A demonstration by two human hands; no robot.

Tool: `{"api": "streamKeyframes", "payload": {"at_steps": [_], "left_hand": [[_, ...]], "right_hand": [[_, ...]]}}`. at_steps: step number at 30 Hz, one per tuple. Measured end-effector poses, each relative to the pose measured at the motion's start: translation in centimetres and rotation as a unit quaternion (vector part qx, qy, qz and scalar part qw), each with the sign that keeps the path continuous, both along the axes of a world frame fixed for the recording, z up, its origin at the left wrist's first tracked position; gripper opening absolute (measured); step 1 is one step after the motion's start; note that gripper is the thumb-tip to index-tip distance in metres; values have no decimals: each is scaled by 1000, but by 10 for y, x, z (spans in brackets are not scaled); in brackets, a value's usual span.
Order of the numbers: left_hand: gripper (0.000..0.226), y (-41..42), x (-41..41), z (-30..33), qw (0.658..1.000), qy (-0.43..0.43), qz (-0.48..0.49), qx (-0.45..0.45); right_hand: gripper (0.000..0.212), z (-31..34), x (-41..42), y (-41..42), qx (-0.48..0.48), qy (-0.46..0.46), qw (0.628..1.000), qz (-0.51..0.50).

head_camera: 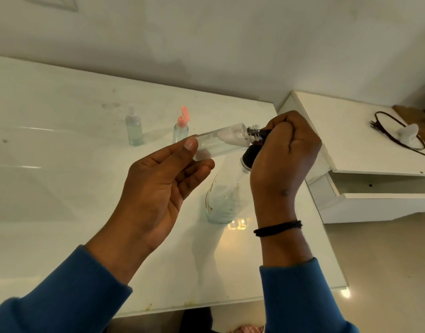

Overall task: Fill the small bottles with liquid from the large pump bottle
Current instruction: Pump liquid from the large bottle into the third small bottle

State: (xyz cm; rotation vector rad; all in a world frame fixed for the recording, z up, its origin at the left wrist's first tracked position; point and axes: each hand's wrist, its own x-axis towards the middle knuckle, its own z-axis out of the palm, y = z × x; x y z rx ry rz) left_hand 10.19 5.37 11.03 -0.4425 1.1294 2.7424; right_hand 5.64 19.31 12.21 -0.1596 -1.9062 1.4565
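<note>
Two hands worked at one small clear bottle (219, 143): the left hand (158, 186) pinched its base between thumb and fingers, holding it nearly level, while the right hand (282, 150) was curled over the dark pump head (257, 135) of the large pump bottle (224, 200), which stood on the surface (62, 164) directly below that hand. The small bottle's threaded neck met the pump nozzle just left of the right hand's fingers. Tilted this flat, liquid could probably have run back out of the neck, or a hard press could have sprayed past the narrow opening. The light pinch might also have let the bottle slip. It looked transparent, smooth-walled and mostly empty. Beyond the left hand stood a capped small bottle (134, 128) and a pink-capped bottle (181, 127), its lid flipped open.
</note>
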Motion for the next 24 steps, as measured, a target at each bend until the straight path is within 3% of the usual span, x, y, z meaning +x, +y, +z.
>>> {"api": "streamKeyframes", "payload": {"at_steps": [8, 13, 17, 24], "left_hand": [[35, 1, 2, 0, 1000, -2, -3, 3], [33, -2, 1, -1, 1000, -2, 3, 5], [32, -1, 1, 1, 1000, 6, -5, 3], [32, 0, 1, 1, 1000, 4, -2, 7]], "right_hand": [[23, 0, 0, 2, 10, 7, 1000, -11], [24, -4, 1, -3, -45, -19, 998, 37], [24, 1, 0, 1, 0, 0, 1000, 3], [23, -4, 0, 1, -21, -18, 999, 19]]}}
